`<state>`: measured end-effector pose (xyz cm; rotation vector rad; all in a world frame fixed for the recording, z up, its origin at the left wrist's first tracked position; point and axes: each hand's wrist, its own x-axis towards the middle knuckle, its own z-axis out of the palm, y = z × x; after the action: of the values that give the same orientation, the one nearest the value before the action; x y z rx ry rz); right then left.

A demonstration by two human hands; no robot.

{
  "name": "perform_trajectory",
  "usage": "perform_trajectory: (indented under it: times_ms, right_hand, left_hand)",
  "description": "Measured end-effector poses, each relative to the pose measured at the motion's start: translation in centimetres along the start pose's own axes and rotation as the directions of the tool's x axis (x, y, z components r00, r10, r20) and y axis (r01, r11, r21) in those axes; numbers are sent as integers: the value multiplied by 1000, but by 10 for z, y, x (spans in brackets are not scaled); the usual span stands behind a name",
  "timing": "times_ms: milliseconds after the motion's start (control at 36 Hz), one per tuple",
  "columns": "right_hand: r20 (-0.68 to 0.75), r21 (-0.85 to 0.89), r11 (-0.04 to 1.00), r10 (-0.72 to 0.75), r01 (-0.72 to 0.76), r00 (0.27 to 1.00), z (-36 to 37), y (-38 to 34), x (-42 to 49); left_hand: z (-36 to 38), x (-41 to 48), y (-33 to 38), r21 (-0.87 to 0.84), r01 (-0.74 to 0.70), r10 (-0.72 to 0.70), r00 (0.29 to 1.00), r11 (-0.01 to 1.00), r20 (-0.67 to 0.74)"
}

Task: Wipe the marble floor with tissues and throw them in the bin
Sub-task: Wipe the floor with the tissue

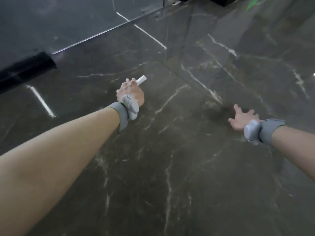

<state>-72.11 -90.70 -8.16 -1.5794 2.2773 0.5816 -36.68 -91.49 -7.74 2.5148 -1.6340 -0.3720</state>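
Holding tissue (142, 80) in left hand (131, 92), up off the floor (170, 176), not pressed to it. Gripped with fingers (128, 83) curled tight round it, back of hand to camera. White end poking out past the knuckles, toward upper right. Rolled or folded rather than laid flat, so reads as carried or readied, not mid-wipe. Can't tell clean from used: too blurred.

Nothing in right hand (242, 120), well apart from left. Held palm down, low over the marble, with fingers (236, 108) spread wide. Can't tell whether touching the floor. Probably out there for balance while leaning forward, or reaching for a spot to wipe.

Dark patch (223, 110) just ahead of those fingertips. Could be shadow or dirt, can't tell which. If dirt, explains the reach.

Grey bands (121, 114) with pods on both wrists.

No bin in view. Only glass panel (68, 23) upper left, on a black base (25, 68), plus light streaks reflected in the marble.

Judging progress: wiping either not begun or between passes, disposal not done. Next move needs tissue down flat on the marble under the left palm. Risk: wiping with the roll edge only, poor contact, smearing.
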Motion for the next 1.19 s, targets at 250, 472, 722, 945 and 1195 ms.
perform_trajectory:
  times_ms: [250,472,722,945,1195]
  right_hand:
    - [-59,162,982,102,-91,993,16,46,8]
    - [-9,212,961,185,-179,983,22,75,18]
    - [-44,250,958,158,-142,986,26,63,1]
    - [-72,251,961,142,-120,987,31,38,-6]
    - [-75,236,967,120,-99,990,34,42,-3]
  left_hand:
    - [58,7,69,-46,-39,42,997,998,62]
    - [119,-38,127,-23,-565,563,817,825,126]
    - [149,-133,128,-86,-891,876,415,446,248]
    - [131,-129,95,-54,-951,921,279,304,272]
    - [105,-67,27,-29,-867,858,487,497,165]
